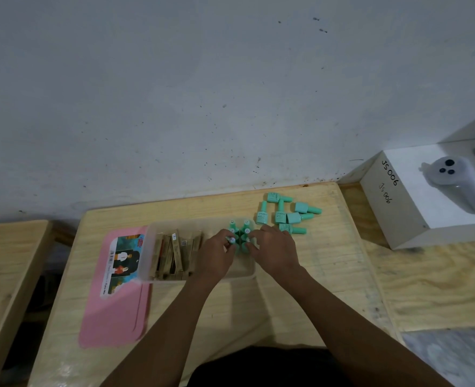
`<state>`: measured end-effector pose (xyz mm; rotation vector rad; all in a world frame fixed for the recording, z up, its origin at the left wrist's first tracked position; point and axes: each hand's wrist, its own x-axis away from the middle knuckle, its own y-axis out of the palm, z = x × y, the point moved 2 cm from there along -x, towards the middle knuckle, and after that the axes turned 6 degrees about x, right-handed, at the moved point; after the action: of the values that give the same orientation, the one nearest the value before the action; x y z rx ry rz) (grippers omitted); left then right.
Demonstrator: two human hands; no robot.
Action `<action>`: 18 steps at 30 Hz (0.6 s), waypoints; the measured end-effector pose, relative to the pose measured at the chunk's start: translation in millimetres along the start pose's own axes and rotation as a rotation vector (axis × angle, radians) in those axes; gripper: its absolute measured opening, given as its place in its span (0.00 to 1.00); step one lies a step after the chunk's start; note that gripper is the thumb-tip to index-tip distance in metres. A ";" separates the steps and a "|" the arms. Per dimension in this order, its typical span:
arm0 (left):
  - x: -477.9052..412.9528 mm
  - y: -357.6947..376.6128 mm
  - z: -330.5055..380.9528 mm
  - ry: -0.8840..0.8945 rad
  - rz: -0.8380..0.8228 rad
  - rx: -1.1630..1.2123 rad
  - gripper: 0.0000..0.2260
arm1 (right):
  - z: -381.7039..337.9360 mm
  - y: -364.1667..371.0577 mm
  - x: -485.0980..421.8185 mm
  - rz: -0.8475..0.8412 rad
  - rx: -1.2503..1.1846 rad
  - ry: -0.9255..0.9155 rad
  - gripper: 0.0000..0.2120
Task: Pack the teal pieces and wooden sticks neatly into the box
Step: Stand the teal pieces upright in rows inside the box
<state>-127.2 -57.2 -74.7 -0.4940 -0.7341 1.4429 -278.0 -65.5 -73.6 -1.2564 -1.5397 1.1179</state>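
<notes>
A clear plastic box (pixel 158 233) stands on the wooden table. Several wooden sticks (pixel 175 255) stand packed on edge in its left half. Several teal bottle-shaped pieces (pixel 240 229) stand upright in two rows in its right half. My left hand (pixel 215 254) grips the nearest upright teal piece of the left row. My right hand (pixel 274 251) pinches the nearest piece of the right row. Loose teal pieces (pixel 289 215) lie on their sides on the table just behind and right of the box.
A pink lid (pixel 113 317) with a printed label lies left of the box. A white carton (pixel 415 219) marked JS006 stands at the right, with a white device on top. Another wooden table (pixel 4 263) is at the left. A wall rises behind.
</notes>
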 end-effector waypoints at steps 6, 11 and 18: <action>3.3 0.0 1.3 0.003 0.037 -0.013 0.09 | 4.9 -4.6 2.7 0.021 -0.080 -0.032 0.17; 2.6 -4.8 5.7 0.067 0.090 -0.004 0.11 | 43.6 -17.0 9.0 0.126 -0.196 0.112 0.14; -8.1 -5.8 60.3 0.273 0.129 -0.058 0.08 | 123.6 -5.1 17.5 -0.032 -0.192 0.373 0.15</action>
<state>-165.8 -73.3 -30.1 -0.7785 -0.5338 1.4396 -400.4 -64.7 -99.0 -1.4678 -1.3976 0.6774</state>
